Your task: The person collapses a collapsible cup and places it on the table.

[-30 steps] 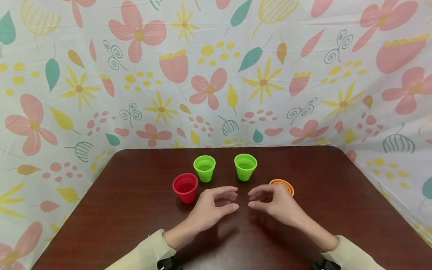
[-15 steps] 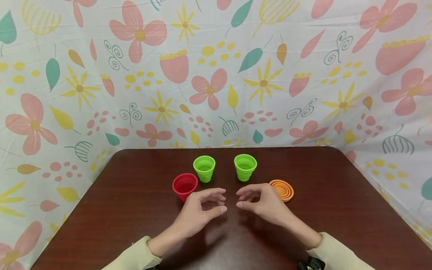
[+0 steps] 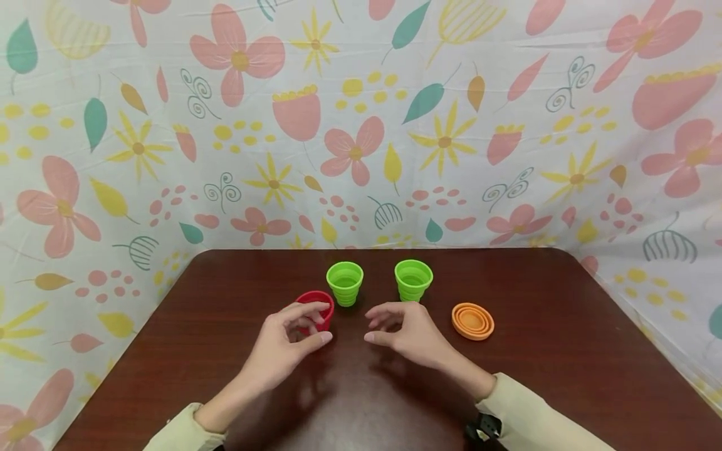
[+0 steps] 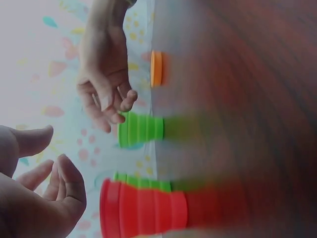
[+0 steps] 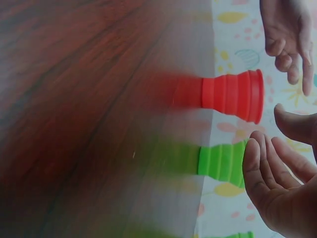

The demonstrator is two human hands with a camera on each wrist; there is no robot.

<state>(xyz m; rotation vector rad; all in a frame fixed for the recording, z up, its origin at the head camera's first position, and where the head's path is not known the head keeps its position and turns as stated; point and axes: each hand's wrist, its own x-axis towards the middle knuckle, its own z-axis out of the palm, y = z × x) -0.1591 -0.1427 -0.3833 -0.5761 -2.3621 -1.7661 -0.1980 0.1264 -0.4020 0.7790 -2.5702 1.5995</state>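
Note:
My left hand [image 3: 284, 341] hovers in front of the red collapsible cup [image 3: 325, 313], its loosely bent fingers overlapping the cup in the head view. In the left wrist view the red cup [image 4: 143, 208] stands apart from those fingers. My right hand [image 3: 408, 332] is held above the table, thumb and fingers spread with nothing between them, in front of a green collapsible cup [image 3: 413, 279]. Another green cup [image 3: 345, 285] stands upright just behind the red one. To the right of my right hand lies an orange cup [image 3: 472, 322], folded flat into rings.
Everything stands on a dark brown wooden table [image 3: 541, 388] with rounded far corners. A white cloth [image 3: 361, 94] printed with flowers and leaves hangs right behind the far edge. A black wrist camera [image 3: 484, 427] sits at the right sleeve.
Both hands have moved left across the table, the left one now overlapping the red cup. The orange cup, earlier partly behind my right hand, is now fully seen. The cups stay in place.

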